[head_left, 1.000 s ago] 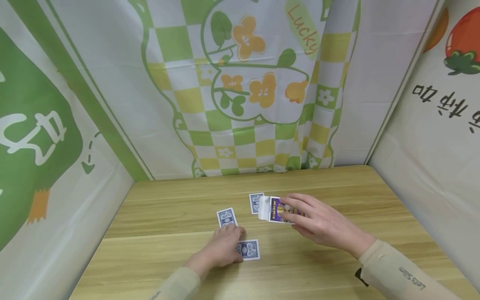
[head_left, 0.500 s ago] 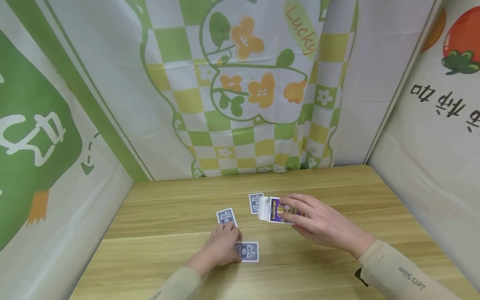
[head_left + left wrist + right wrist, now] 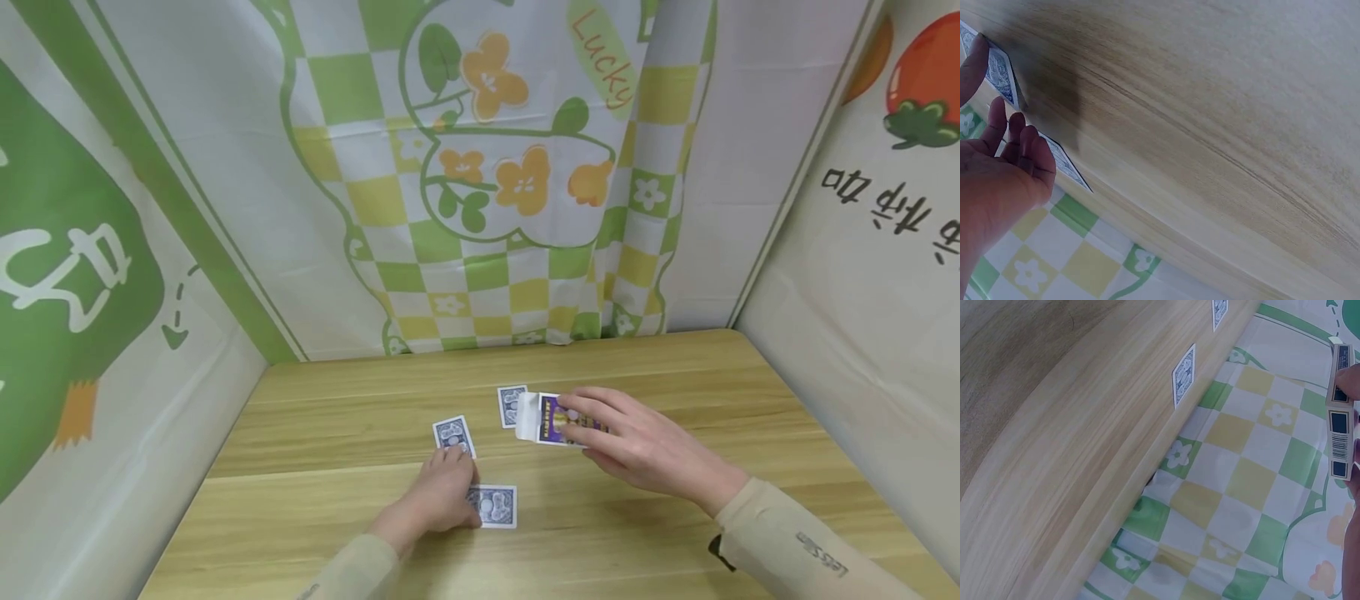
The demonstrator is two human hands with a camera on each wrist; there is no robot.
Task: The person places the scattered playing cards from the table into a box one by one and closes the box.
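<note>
My left hand (image 3: 438,496) is low over the table, its thumb and fingers at the two long edges of a blue-backed playing card (image 3: 497,507). In the left wrist view that card (image 3: 999,75) lies between thumb and index finger, while the other fingers curl in. A second face-down card (image 3: 453,433) lies just beyond the fingertips. My right hand (image 3: 637,437) grips a purple card box (image 3: 553,419) with its white flap (image 3: 528,417) open toward the left. The barcode end of the box (image 3: 1339,444) shows in the right wrist view.
Another face-down card (image 3: 512,406) lies farther back, partly covered by the box flap in the head view. The wooden table (image 3: 337,417) meets a checked green and yellow curtain (image 3: 480,283) behind. Printed fabric walls (image 3: 847,292) stand at both sides.
My left hand has shifted slightly toward me and left, and the near card has slid a little with it, turning straighter. The right hand and box have stayed nearly still.
</note>
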